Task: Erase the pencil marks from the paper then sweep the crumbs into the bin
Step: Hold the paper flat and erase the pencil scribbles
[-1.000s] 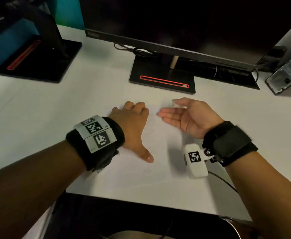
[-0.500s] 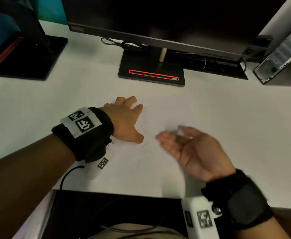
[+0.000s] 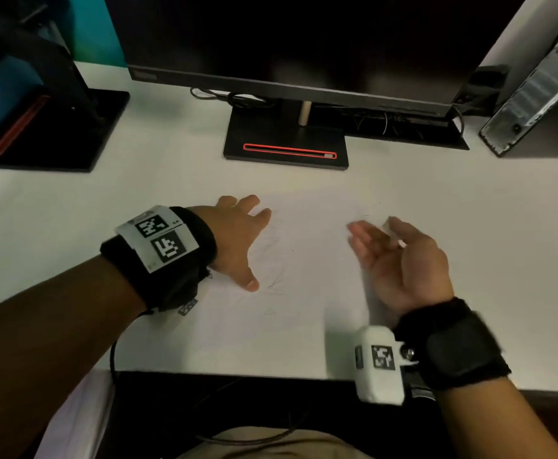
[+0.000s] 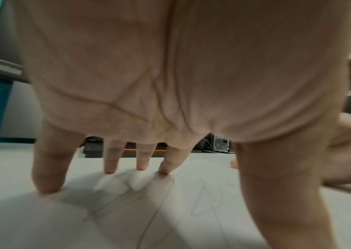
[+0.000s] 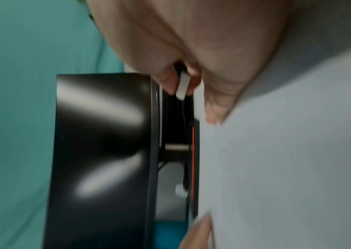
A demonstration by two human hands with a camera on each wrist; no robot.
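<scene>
We're pinning the paper [image 3: 304, 293] w/ our left hand [image 3: 237, 240], fingers straight and spread, tips pressing flat on the sheet in the left wrist view, prob. so it isn't sliding while the other hand is working. Pencil marks [image 3: 276, 279] are lying just past the left thumb tip and running up beside the index finger, faint grey scribbles; a few more faint ones are sitting just beyond the right fingertips.

Our right hand [image 3: 403, 260] is standing on its edge on the sheet, palm facing left, the lower fingers held out fairly straight. It's pinching a small white eraser [image 3: 390, 230] btwn thumb and index finger; the right wrist view is showing it as a white slab wedged there, tho blurred. We're judging that the edge-on pose is for sweeping: the little-finger side is acting as a blade to push crumbs along, w/ the eraser kept up out of the way.

Crumbs themselves are too small to make out. The bin isn't showing in any view, so we can't say which way the sweep should be going. With marks remaining near the left thumb, erasing is prob. not finished.
</scene>
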